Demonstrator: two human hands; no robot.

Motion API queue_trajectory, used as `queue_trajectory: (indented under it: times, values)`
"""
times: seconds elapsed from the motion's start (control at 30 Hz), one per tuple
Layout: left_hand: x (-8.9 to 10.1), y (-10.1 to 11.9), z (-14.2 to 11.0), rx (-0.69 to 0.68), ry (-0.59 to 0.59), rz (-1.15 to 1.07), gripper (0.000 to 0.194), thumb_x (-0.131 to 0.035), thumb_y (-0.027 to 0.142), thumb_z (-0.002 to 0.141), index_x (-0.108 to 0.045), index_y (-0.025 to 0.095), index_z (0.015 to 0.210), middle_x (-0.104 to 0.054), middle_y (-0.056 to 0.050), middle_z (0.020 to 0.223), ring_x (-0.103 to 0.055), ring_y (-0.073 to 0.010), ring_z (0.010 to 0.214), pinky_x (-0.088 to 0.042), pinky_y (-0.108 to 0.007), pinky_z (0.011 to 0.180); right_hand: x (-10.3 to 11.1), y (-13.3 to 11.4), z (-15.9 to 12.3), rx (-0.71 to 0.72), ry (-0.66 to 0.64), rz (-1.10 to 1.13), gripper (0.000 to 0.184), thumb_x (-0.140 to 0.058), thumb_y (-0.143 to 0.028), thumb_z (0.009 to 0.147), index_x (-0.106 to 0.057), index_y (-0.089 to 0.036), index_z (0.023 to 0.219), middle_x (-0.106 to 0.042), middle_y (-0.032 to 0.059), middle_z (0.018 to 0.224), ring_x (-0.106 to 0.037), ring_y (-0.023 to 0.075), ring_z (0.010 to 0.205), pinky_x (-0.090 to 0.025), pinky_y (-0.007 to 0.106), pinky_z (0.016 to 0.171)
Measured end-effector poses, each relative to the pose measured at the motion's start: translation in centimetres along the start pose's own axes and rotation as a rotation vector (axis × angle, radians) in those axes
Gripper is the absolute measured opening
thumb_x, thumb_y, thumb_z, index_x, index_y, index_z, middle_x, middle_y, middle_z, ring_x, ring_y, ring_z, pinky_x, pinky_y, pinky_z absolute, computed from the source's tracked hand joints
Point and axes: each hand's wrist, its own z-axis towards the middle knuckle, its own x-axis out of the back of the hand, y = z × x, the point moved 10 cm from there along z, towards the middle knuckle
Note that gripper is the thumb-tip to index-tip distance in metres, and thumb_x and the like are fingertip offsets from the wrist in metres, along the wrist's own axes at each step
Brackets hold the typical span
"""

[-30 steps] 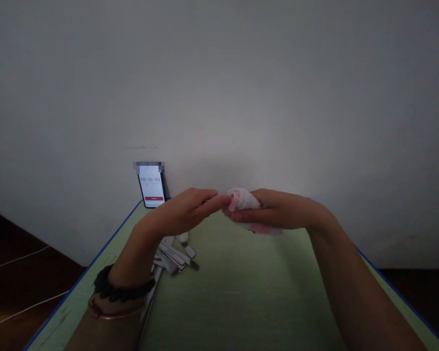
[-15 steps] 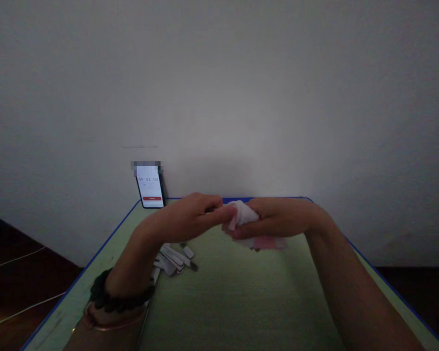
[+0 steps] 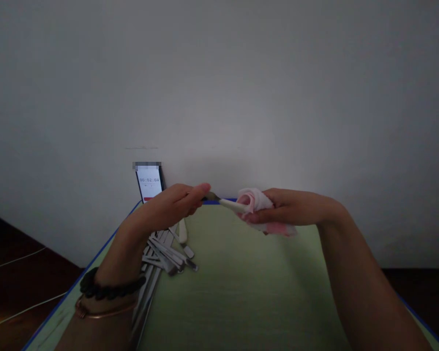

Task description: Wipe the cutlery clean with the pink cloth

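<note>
My left hand (image 3: 181,204) is closed on the metal end of a white-handled piece of cutlery (image 3: 231,205). Its tip is hidden by my fingers, so I cannot tell whether it is a fork or a spoon. A pink and white cloth (image 3: 258,199) is bunched in my right hand (image 3: 290,207), whose fingers are closed. The end of the white handle lies inside a fold of the cloth. Both hands are above the far part of the green table (image 3: 234,292).
Several loose pieces of cutlery (image 3: 168,254) lie heaped under my left forearm, partly over a long grey tray (image 3: 146,297). A phone (image 3: 149,183) showing a running timer leans against the wall (image 3: 219,97) at the table's far left corner.
My left hand has moved left and slightly up, away from the cloth. The metal neck and white handle now show between my hands. My right hand has shifted a little right with the cloth.
</note>
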Motion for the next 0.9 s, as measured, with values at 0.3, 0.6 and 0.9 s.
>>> queue_trajectory:
  times: [0.3, 0.6, 0.9]
  values:
    - [-1.9, 4.3, -0.2, -0.168, -0.134, 0.058, 0.041, -0.028, 0.048, 0.089, -0.042, 0.019, 0.064, -0.038, 0.005, 0.057, -0.034, -0.0101, 0.052, -0.029, -0.022, 0.051, -2.4, -1.2, 1.5, 0.003, -0.122, -0.005, 0.028, -0.047, -0.042, 0.085, -0.048, -0.015, 0.077, -0.041, -0.0041, 0.061, -0.038, 0.0069, 0.052, -0.035, 0.019, 0.048]
    - [-0.5, 0.0, 0.2, -0.03, -0.033, -0.039, 0.051, -0.022, 0.054, 0.089, -0.035, 0.019, 0.055, -0.033, 0.005, 0.052, -0.03, -0.0095, 0.048, -0.028, -0.022, 0.049, -0.5, -0.3, 0.7, 0.002, -0.013, -0.076, 0.025, -0.053, -0.039, 0.081, -0.053, -0.014, 0.082, -0.047, -0.002, 0.068, -0.041, 0.0089, 0.059, -0.037, 0.02, 0.055]
    - [-1.2, 3.4, 0.0, -0.146, -0.082, 0.014, 0.045, -0.026, 0.05, 0.089, -0.035, 0.019, 0.057, -0.034, 0.006, 0.053, -0.031, -0.0095, 0.049, -0.027, -0.023, 0.049, -1.5, -2.2, 1.5, 0.086, -0.042, -0.047, 0.021, -0.051, -0.035, 0.082, -0.053, -0.014, 0.08, -0.044, -0.0033, 0.065, -0.04, 0.0081, 0.057, -0.037, 0.02, 0.054]
